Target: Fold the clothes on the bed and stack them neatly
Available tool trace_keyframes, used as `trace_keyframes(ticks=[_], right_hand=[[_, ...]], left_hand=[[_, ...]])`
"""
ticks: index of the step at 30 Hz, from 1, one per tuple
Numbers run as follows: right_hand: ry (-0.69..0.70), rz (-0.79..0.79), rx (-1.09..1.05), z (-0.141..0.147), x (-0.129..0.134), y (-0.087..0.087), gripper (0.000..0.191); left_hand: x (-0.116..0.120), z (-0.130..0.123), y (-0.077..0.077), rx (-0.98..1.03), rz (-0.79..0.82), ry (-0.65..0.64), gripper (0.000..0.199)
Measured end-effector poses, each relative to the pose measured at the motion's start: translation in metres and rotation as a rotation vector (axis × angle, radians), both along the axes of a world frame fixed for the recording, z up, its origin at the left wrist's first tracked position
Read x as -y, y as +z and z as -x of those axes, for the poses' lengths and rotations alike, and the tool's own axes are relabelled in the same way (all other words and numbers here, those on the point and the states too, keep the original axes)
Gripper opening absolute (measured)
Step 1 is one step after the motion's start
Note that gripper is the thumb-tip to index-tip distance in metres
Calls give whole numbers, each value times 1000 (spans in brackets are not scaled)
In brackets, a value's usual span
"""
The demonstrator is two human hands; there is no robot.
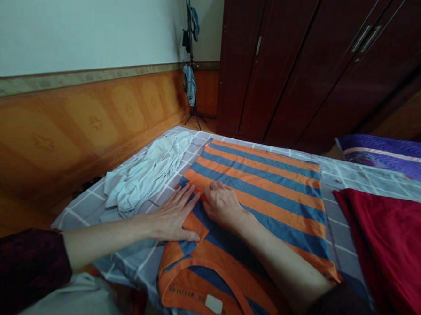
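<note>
The left grip (175,214) lies flat, palm down, its fingers slightly parted and its thumb well out to the side, pressing on the striped shirt (266,179) without clasping it. Just beside it, the right grip (225,205) has its fingers curled in and their tips at the cloth; whether they pinch a fold between them I cannot tell. Both meet the shirt along its left side, where a bit of orange fabric bunches between them. The shirt, banded in orange and blue, is spread over the middle of the bed (350,176), its collar (225,280) at the near edge and its hem close to the far edge. Inside the collar are dark lettering and a pale label (213,304). A crumpled pale cloth (149,168) lies along the bed's left edge, apart from the shirt, while a red cloth (396,242) covers part of the right side. Past the bed's far right corner is purple bedding (390,150) with a pale stripe. Beyond the far edge stand a dark red wardrobe (279,62) and, near the far left corner, a black coat stand (191,46) with garments hanging on it.
</note>
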State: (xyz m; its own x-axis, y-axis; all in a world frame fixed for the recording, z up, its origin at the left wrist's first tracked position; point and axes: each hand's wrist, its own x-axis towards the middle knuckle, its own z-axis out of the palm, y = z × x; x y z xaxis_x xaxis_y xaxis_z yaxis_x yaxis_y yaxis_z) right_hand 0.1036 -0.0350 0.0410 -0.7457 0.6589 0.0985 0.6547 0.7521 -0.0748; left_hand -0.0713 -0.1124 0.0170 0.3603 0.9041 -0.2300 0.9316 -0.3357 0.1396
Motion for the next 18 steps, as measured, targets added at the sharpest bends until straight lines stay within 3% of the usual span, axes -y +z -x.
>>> trace_keyframes(ticks=[6, 11, 14, 18], right_hand=[[-14, 17, 50, -2, -2, -2, 26], [-24, 56, 90, -17, -1, 26, 24], [-108, 57, 64, -45, -4, 50, 30], [-312, 82, -10, -109, -4, 70, 32]], left_hand=[[-4, -7, -1, 20, 7, -64, 119], [-3, -12, -8, 86, -20, -217, 106], [-4, -14, -9, 101, -52, -237, 99], [-9, -25, -2, 140, -69, -268, 77]])
